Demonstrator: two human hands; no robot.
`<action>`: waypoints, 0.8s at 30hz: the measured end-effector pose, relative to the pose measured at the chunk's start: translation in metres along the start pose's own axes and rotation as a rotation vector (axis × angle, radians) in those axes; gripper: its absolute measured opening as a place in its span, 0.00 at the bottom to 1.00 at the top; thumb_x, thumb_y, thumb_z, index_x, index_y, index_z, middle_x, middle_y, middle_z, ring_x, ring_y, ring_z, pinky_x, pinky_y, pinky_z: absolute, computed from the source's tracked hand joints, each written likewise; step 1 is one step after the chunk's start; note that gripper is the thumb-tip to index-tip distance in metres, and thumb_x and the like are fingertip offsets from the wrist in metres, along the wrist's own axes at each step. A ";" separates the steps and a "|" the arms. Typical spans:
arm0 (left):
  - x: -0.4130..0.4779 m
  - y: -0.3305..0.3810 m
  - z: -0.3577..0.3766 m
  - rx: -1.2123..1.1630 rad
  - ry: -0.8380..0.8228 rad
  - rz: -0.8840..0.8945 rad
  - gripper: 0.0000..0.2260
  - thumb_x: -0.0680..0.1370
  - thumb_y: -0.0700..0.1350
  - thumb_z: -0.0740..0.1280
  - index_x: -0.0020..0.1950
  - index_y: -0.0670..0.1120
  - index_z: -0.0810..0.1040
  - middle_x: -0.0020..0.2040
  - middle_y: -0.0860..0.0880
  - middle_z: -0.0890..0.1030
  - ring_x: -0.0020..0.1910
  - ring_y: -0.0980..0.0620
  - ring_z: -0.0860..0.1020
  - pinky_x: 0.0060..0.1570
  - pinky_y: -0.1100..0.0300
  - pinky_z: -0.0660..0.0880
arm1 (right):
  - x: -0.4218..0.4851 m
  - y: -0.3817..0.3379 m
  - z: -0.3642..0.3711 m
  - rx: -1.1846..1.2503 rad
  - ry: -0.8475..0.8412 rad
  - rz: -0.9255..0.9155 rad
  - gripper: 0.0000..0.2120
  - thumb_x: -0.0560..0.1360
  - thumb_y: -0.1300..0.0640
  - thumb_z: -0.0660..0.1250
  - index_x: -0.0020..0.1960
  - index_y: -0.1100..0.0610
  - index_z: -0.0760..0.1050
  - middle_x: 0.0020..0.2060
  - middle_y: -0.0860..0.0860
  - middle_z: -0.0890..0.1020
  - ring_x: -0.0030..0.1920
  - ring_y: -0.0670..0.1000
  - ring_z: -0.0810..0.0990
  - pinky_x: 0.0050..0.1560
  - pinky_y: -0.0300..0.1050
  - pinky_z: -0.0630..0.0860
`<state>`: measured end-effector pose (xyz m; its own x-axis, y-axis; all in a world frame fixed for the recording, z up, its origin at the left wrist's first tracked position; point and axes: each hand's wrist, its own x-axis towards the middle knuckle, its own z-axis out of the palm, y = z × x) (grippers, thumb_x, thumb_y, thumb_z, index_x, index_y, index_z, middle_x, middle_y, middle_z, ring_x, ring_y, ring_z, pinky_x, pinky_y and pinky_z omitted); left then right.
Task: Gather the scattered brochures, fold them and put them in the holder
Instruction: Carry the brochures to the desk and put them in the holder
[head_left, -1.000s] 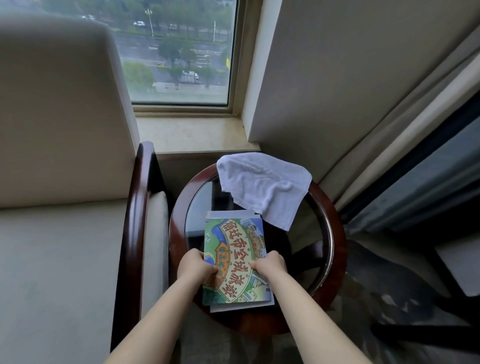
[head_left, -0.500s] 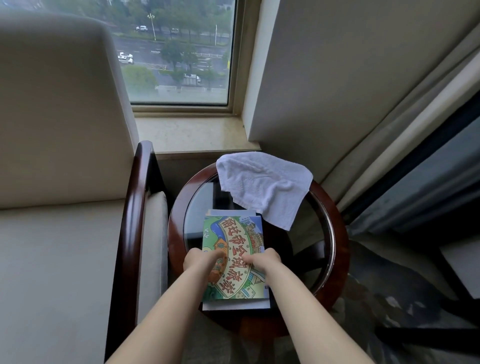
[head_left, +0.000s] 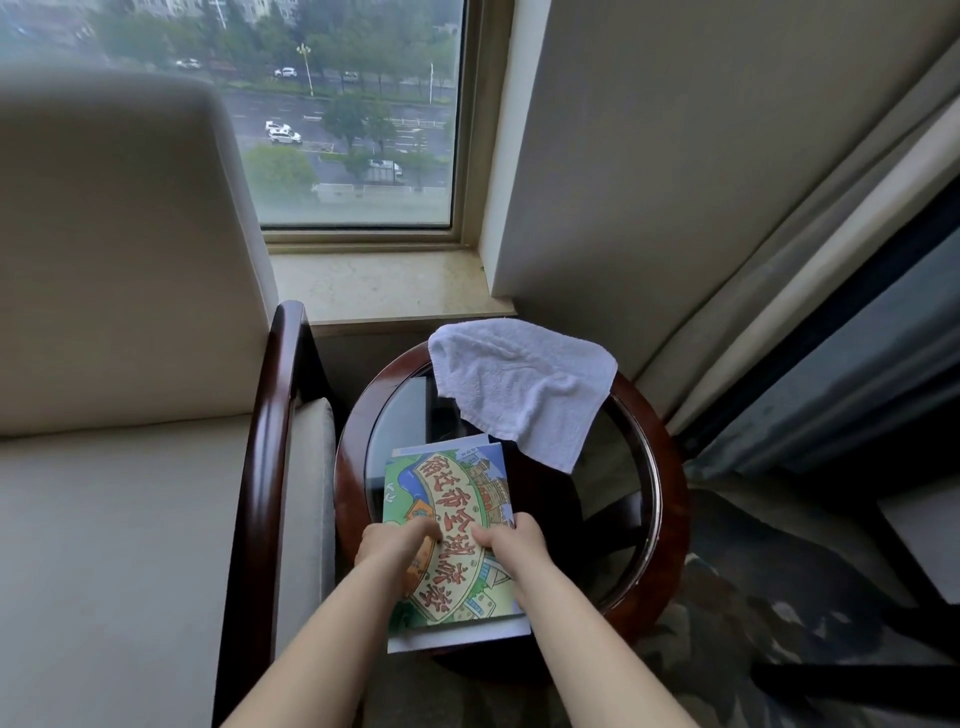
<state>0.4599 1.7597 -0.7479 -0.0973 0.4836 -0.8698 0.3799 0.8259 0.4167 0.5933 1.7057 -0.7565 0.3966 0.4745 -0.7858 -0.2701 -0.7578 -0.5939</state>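
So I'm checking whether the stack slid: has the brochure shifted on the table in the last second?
No. The brochure keeps its spot beside the white towel, inside the table's wooden rim.

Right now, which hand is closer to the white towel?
Right. The right hand rests on the brochure's right side, just below the towel's hanging corner. The left hand sits farther left on the brochure.

The towel (head_left: 519, 387) hides the table's (head_left: 670, 525) far rim.
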 end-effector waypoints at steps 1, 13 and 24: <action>-0.007 0.003 -0.005 -0.004 -0.036 -0.008 0.21 0.65 0.43 0.74 0.55 0.41 0.74 0.48 0.40 0.81 0.45 0.40 0.82 0.49 0.49 0.81 | -0.006 -0.005 -0.002 0.010 -0.012 -0.010 0.15 0.73 0.65 0.70 0.57 0.62 0.71 0.53 0.59 0.81 0.50 0.58 0.83 0.52 0.57 0.82; -0.189 0.141 -0.055 -0.036 -0.097 0.348 0.14 0.75 0.37 0.64 0.60 0.34 0.75 0.46 0.37 0.80 0.38 0.40 0.80 0.36 0.55 0.78 | -0.153 -0.165 -0.061 0.131 -0.113 -0.176 0.18 0.77 0.64 0.66 0.65 0.63 0.68 0.58 0.61 0.80 0.53 0.60 0.81 0.47 0.54 0.81; -0.413 0.276 -0.078 0.088 -0.120 0.688 0.05 0.76 0.32 0.57 0.44 0.33 0.71 0.32 0.39 0.72 0.27 0.43 0.72 0.29 0.57 0.73 | -0.349 -0.326 -0.144 0.114 0.044 -0.481 0.20 0.78 0.63 0.66 0.66 0.65 0.63 0.62 0.63 0.76 0.60 0.62 0.79 0.60 0.60 0.77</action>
<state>0.5331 1.8103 -0.2530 0.2920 0.8482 -0.4419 0.3920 0.3153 0.8642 0.6694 1.7226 -0.2633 0.5358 0.7370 -0.4119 -0.1412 -0.4028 -0.9043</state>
